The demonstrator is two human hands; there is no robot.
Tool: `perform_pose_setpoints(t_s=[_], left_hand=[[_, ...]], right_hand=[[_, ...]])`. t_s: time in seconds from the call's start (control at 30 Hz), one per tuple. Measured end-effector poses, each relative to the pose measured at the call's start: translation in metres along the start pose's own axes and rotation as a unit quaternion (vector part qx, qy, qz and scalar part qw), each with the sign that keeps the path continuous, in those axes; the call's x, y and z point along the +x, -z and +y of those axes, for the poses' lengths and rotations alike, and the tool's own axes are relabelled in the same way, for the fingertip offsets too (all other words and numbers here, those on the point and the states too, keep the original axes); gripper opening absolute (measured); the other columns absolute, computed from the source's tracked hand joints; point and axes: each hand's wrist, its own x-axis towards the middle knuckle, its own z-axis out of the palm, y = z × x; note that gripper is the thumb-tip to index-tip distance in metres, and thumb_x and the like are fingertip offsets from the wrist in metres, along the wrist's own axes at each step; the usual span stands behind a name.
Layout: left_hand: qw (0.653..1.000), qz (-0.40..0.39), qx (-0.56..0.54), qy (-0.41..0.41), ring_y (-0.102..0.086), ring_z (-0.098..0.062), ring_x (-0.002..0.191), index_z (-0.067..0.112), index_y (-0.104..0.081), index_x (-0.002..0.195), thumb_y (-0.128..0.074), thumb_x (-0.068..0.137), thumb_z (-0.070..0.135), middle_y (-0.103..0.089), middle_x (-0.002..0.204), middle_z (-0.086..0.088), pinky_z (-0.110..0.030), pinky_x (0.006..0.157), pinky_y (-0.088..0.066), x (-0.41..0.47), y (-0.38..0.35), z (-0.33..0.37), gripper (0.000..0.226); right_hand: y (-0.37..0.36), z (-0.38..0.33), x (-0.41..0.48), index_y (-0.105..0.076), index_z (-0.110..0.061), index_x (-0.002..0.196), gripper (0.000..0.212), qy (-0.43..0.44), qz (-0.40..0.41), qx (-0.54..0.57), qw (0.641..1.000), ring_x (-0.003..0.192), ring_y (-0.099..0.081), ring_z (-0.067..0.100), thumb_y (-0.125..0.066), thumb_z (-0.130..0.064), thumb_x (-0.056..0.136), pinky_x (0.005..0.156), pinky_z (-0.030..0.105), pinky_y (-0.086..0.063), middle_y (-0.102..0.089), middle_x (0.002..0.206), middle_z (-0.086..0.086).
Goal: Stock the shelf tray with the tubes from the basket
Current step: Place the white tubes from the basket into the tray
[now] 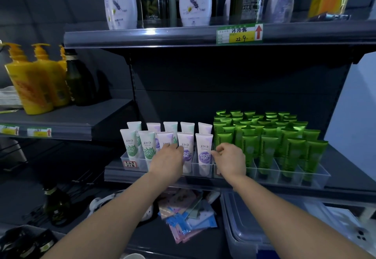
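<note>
tubes (204, 152) stand cap-down in two rows inside the clear shelf tray (130, 158), labels facing out; this way the print can be read from the aisle and each tube is propped by a divider. green-labelled tubes (129, 145) are kept at the left end, purple-labelled ones toward the right, so sorting by kind is suggested.

left hand (168, 160): fingers curled at the front-row tubes near the middle, fingertips at or on a purple tube (186, 150); whether it is pinched or only steadied cannot be told. right hand (230, 158): fingers bent, thumb and forefinger brought close beside the rightmost front tube; a firm hold cannot be confirmed.

judgement: tubes are being straightened or seated in their slots. front row looks full; back-row gaps are hidden.

a second tray of green tubes (289, 146) sits just beside, on the same shelf (345, 169). no basket can be identified with certainty; a clear bin (244, 228) lies below the shelf.
</note>
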Motion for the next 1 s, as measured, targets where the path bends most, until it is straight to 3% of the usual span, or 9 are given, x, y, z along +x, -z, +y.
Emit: perform_pose_setpoints(t_s=[0.2, 0.5, 0.73, 0.87, 1.0], left_hand=[[0.999, 0.030, 0.010, 0.003, -0.047, -0.026, 0.114, 0.005, -0.055, 0.110, -0.051, 0.094, 0.022, -0.056, 0.112, -0.010, -0.041, 0.088, -0.049, 0.014, 0.029, 0.006, 0.024], [0.996, 0.065, 0.022, -0.062, -0.048, -0.026, 0.107, 0.007, -0.061, 0.105, -0.048, 0.095, 0.017, -0.058, 0.108, -0.008, -0.034, 0.081, -0.043, 0.084, 0.033, 0.015, 0.019], [0.997, -0.024, 0.029, -0.073, -0.044, -0.024, 0.122, 0.026, -0.053, 0.132, -0.048, 0.091, 0.007, -0.056, 0.130, -0.002, -0.035, 0.096, -0.035, 0.148, 0.015, 0.017, 0.045], [0.997, -0.053, -0.015, -0.061, -0.054, -0.021, 0.109, 0.027, -0.066, 0.111, -0.051, 0.090, 0.011, -0.065, 0.115, 0.004, -0.035, 0.095, -0.031, 0.168, 0.011, 0.013, 0.030], [0.994, -0.067, -0.027, -0.077, -0.055, -0.018, 0.106, 0.027, -0.068, 0.104, -0.056, 0.090, 0.019, -0.065, 0.107, 0.008, -0.035, 0.090, -0.029, 0.177, 0.008, 0.007, 0.020]], right_hand=[[0.024, -0.012, 0.002, -0.074, -0.013, 0.092, 0.015, 0.072, -0.013, 0.025, 0.997, 0.084, -0.066, 0.017, -0.065, -0.024, 0.087, 0.078, 0.034, -0.054, -0.073, 0.092, 0.001], [0.024, -0.018, 0.034, -0.066, -0.017, 0.116, 0.029, 0.189, 0.007, -0.077, 0.979, 0.113, -0.047, 0.019, -0.059, -0.027, 0.090, 0.088, 0.032, -0.045, -0.063, 0.116, 0.001], [0.021, -0.017, 0.058, -0.069, -0.027, 0.112, 0.025, 0.238, -0.007, -0.176, 0.955, 0.110, -0.043, 0.020, -0.053, -0.034, 0.093, 0.087, 0.032, -0.031, -0.062, 0.110, -0.003], [0.021, -0.017, 0.067, -0.072, -0.032, 0.102, 0.021, 0.232, -0.025, -0.173, 0.957, 0.108, -0.041, 0.018, -0.053, -0.035, 0.093, 0.083, 0.031, -0.025, -0.063, 0.106, -0.007], [0.018, -0.017, 0.069, -0.072, -0.033, 0.100, 0.019, 0.222, -0.044, -0.158, 0.961, 0.106, -0.041, 0.016, -0.056, -0.038, 0.091, 0.084, 0.032, -0.024, -0.066, 0.102, -0.010]])
